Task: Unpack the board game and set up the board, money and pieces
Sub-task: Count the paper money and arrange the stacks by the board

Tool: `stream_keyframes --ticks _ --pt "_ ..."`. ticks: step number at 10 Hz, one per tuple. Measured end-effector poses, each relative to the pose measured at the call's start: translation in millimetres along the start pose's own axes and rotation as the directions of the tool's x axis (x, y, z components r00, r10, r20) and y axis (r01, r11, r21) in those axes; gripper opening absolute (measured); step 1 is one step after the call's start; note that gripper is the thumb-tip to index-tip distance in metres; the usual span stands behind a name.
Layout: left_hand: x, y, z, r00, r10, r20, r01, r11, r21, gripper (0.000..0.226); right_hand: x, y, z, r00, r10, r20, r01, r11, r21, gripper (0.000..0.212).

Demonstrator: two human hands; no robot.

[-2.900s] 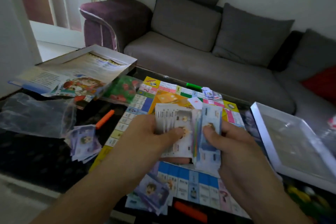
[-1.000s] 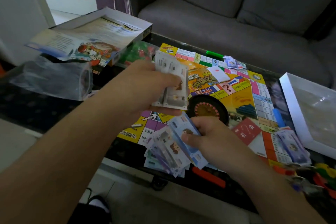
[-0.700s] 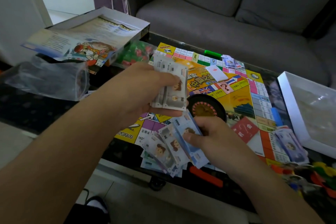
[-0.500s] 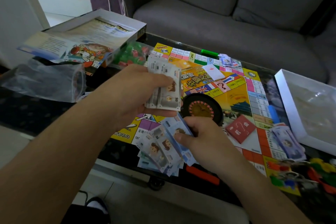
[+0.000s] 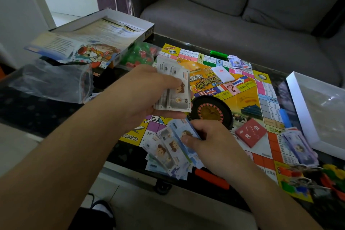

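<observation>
Both hands hold paper play money over the near corner of the unfolded board game.

The left hand is clenched around a stack of pale grey paper banknotes, held upright above the colourful square game board, which lies flat on the dark glass bench. The right hand pinches a fan of blue and lilac banknotes between thumb and fingers, at the board's near edge, over more notes lying there. A black roulette-style spinner sits on the board just beyond both hands, and a red card deck lies to its right. Another lilac banknote pile rests on the board's right edge, beside the white box tray. The open box lid with printed leaflets stands at the far left.
</observation>
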State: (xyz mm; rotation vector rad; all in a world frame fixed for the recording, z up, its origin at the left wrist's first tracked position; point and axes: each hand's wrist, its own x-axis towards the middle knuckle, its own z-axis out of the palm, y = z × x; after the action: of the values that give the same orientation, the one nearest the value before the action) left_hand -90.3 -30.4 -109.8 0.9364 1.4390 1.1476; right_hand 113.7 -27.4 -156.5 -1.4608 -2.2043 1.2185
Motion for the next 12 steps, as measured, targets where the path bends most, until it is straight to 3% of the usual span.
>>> stream_keyframes --ticks 2,3,5,6,7,8,9,10,12 --pt "-12 9 -1 1.000 -0.018 0.013 0.018 1.000 -0.012 0.090 1 -4 -1 0.999 0.033 0.000 -0.033 0.997 0.076 0.015" --pt "-21 15 6 0.996 -0.062 0.067 0.072 0.982 -0.174 0.033 -1 -5 -4 0.999 0.044 -0.003 -0.043 0.993 0.111 0.016" --pt "-16 9 3 0.999 -0.045 0.019 0.048 0.977 -0.206 0.023 -8 -8 -20 0.997 0.077 -0.028 -0.067 0.966 0.249 0.018" --pt "-18 5 6 1.000 -0.022 -0.012 0.019 0.978 -0.207 0.024 -13 -5 -33 0.992 0.119 -0.044 -0.082 0.867 0.492 0.017" --pt "-24 -3 21 0.999 -0.018 0.051 0.027 0.985 -0.170 0.019 -19 -2 -49 0.978 0.202 -0.055 -0.069 0.557 0.827 0.038" --pt "-30 -11 45 0.971 -0.020 0.237 0.065 0.981 -0.181 0.021 -23 -4 -48 0.964 0.182 -0.193 0.053 0.580 0.813 0.047" --pt "-29 -16 54 0.968 -0.009 0.252 0.060 0.978 -0.198 0.021 -24 -2 -47 0.952 0.179 -0.247 0.098 0.587 0.803 0.020" --pt "-28 -17 63 0.970 -0.040 0.241 0.088 0.977 -0.192 0.022 -26 7 -55 0.951 0.161 -0.265 0.132 0.563 0.816 0.025" --pt "-32 -4 77 0.952 -0.113 0.284 0.193 0.943 -0.271 0.028 -34 11 -63 0.910 0.210 -0.358 0.134 0.668 0.732 0.023"
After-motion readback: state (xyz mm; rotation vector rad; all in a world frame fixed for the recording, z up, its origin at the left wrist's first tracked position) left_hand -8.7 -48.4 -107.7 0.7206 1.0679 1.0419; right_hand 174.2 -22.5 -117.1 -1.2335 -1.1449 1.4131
